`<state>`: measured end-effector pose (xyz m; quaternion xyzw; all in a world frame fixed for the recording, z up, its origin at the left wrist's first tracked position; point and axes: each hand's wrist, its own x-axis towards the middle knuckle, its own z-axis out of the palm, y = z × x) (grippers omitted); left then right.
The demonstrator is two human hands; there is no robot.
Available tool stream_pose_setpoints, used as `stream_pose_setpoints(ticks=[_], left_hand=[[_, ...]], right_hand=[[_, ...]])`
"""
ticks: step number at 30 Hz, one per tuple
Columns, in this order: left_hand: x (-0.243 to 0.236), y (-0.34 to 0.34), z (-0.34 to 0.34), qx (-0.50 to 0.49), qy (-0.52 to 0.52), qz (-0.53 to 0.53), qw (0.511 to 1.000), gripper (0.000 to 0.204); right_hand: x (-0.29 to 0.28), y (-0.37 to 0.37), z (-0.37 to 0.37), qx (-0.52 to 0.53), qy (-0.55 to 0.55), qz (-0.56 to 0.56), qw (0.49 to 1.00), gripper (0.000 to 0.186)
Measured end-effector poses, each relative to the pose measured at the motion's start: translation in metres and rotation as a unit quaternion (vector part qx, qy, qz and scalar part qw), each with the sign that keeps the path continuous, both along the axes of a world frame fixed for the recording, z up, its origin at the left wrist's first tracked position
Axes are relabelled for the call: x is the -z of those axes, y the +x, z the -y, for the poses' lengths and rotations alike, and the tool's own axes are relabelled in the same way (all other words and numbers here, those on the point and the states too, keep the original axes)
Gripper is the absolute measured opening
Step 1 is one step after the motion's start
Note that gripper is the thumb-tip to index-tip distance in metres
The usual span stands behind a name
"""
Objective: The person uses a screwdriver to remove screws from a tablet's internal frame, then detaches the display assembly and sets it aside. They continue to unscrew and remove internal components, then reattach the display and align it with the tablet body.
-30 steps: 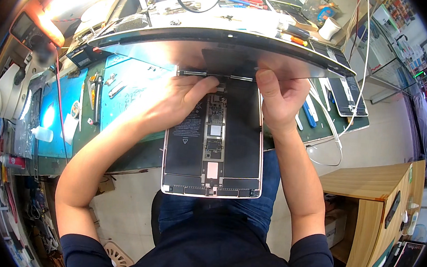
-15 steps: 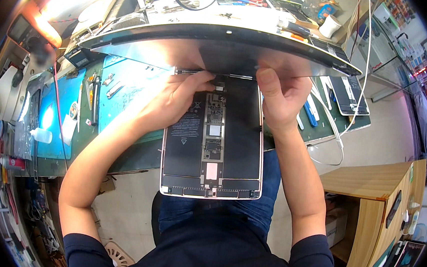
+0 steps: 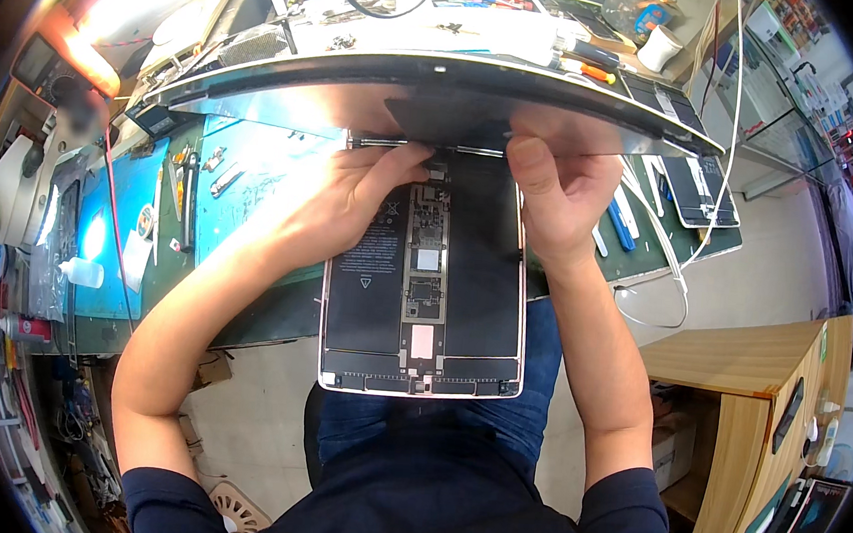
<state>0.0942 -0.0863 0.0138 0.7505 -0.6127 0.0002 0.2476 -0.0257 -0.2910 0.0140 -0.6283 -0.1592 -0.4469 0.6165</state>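
Observation:
A tablet body (image 3: 485, 301) lies opened up before me, its near end jutting past the bench edge. Dark battery cells flank the narrow logic board (image 3: 427, 250). The tablet's screen panel (image 3: 310, 97) is tilted up over the far end, its shiny inner side toward me. My right hand (image 3: 565, 192) grips the panel near its lower right part, the thumb on the inner face. My left hand (image 3: 347, 200) rests over the left battery cell, fingertips together at the far end of the logic board. Whatever lies under those fingertips is hidden.
Another opened tablet (image 3: 695, 190) and white cables (image 3: 642, 198) lie to the right, beside a blue-handled tool (image 3: 620, 227). A blue mat (image 3: 114, 232) with small tools covers the left. Screwdrivers (image 3: 592, 71) sit beyond the panel. A multimeter (image 3: 46, 66) stands far left, a wooden cabinet (image 3: 729, 366) right.
The screen panel has tilted slightly, its left end coming a little lower and nearer. Both hands keep nearly the same places, and the tablet body has barely shifted.

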Motion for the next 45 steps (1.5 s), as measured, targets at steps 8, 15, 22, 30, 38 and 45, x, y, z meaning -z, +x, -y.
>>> stream_pose_setpoints(ticks=[8, 15, 22, 30, 38, 45], left_hand=[[0.0033, 0.0019, -0.0034, 0.016, -0.028, 0.018, 0.999, 0.051], [0.0031, 0.0024, -0.0034, 0.017, -0.031, 0.027, 0.999, 0.052], [0.0029, 0.0031, -0.0041, 0.023, -0.025, 0.036, 0.999, 0.055], [0.0009, 0.0011, -0.0027, 0.014, -0.017, 0.019, 1.000, 0.057], [0.0045, 0.0030, -0.0039, 0.014, -0.024, 0.020, 0.999, 0.060], [0.0009, 0.0018, -0.0035, 0.013, -0.017, 0.021, 1.000, 0.060]], right_hand=[[0.0015, 0.0006, 0.0031, -0.013, -0.001, -0.006, 1.000, 0.019], [-0.0001, -0.0002, -0.0004, -0.003, 0.005, 0.002, 1.000, 0.022], [0.0012, 0.0003, 0.0012, -0.021, 0.009, 0.003, 1.000, 0.023], [0.0005, 0.0011, 0.0018, -0.013, 0.005, 0.006, 1.000, 0.019], [0.0007, 0.0017, 0.0031, -0.004, -0.002, 0.002, 1.000, 0.019], [-0.0008, 0.0006, 0.0016, 0.001, 0.000, -0.002, 1.000, 0.021]])
